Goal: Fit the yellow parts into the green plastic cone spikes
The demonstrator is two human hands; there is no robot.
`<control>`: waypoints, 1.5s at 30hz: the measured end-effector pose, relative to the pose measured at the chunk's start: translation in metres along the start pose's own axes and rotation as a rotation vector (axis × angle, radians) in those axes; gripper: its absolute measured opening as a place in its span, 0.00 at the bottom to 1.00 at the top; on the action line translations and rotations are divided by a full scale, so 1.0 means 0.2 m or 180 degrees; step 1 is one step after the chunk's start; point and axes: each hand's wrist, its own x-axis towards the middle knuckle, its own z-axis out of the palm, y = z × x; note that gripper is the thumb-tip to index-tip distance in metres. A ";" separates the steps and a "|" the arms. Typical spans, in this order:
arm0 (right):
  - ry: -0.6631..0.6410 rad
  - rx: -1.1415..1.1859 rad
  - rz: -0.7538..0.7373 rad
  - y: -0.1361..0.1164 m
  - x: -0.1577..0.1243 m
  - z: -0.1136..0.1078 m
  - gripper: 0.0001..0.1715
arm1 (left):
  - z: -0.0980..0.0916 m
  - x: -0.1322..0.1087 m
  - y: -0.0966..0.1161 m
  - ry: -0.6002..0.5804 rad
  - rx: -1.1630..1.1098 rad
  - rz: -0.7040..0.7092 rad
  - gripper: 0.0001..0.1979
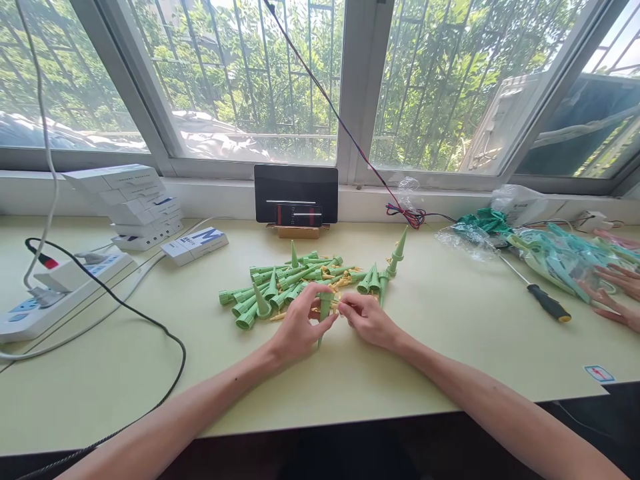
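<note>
My left hand [300, 319] is closed round a green plant watering spike [325, 307], whose tip points down toward the table. Close beside it, my right hand [367, 320] pinches at a small yellow part [337, 297] on the spike; the fingers partly hide it. A pile of green spikes [295, 277] with yellow pieces among them lies just beyond my left hand, some standing on their wide ends. Past my right hand are a few more spikes [370, 279], and a tall one [399, 253] leans up with yellow bits on it.
A tablet [296, 183] with a phone [299, 215] before it stands by the window. White boxes [140, 200] and a power strip [65, 287] with cables sit left. At right lie a screwdriver [547, 301], plastic bags [545, 257] and another person's hands [615, 303].
</note>
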 end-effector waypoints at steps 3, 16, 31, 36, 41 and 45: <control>-0.0024 -0.0003 0.0056 0.00 0.00 0.00 0.17 | 0.00 0.00 0.00 -0.0002 -0.0004 -0.0005 0.14; -0.0206 0.0469 0.0403 -0.03 0.01 0.00 0.19 | 0.00 0.00 0.01 -0.0023 -0.0032 -0.0057 0.13; -0.0291 0.0869 0.0606 -0.02 0.01 0.00 0.19 | 0.00 0.00 0.00 -0.0053 0.0011 -0.0029 0.13; -0.0226 0.0770 0.0602 -0.03 0.01 0.00 0.19 | 0.00 0.00 0.00 -0.0067 0.0005 -0.0031 0.13; -0.0112 0.0599 0.0566 -0.02 0.01 0.01 0.19 | 0.00 0.00 -0.01 -0.0085 -0.0034 -0.0079 0.14; -0.0029 0.0506 0.0483 -0.01 0.01 0.01 0.20 | -0.01 0.00 0.00 -0.0144 -0.0077 -0.0242 0.16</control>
